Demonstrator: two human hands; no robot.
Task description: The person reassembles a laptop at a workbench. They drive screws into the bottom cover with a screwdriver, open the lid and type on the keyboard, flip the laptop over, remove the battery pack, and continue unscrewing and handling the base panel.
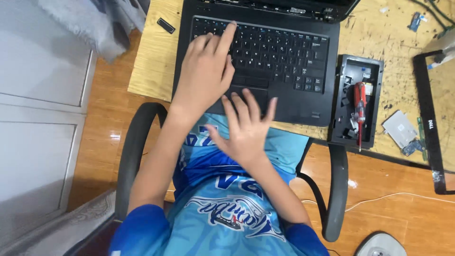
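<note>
**Desk:** Pressing down on a black laptop (pixel 265 61), is that what the seated person is doing?

**Photographer:** Yes. The laptop lies open and flat on the wooden table (pixel 156 57), its front edge close to the table's near edge. The left hand (pixel 204 71) lies over the left part of the keyboard, forefinger stretched toward the upper rows. The right hand (pixel 246 125) is spread, fingertips on the palm rest by the touchpad. Neither grip is closed on anything; both hands lie open and flat.

**Desk:** What lies around the laptop?

**Photographer:** Just right of it sits a black plastic tray (pixel 356 102) holding a red-handled screwdriver (pixel 360 106) and small parts. Further right lie a grey rectangular drive (pixel 399 128), a small blue circuit board (pixel 411 148) and a loose black screen bezel (pixel 429 123). Left of the laptop's far corner lies a small black rectangular piece (pixel 166 25). The screen hinge area at the laptop's top looks stripped, with bare parts showing.

**Desk:** How would the laptop handle?

**Photographer:** By my judgement it is stiff, fairly heavy and smooth-cased, and fragile at the exposed hinge end. The safest hold looks like both side edges of the base, well away from the keys and the open hinge.
</note>
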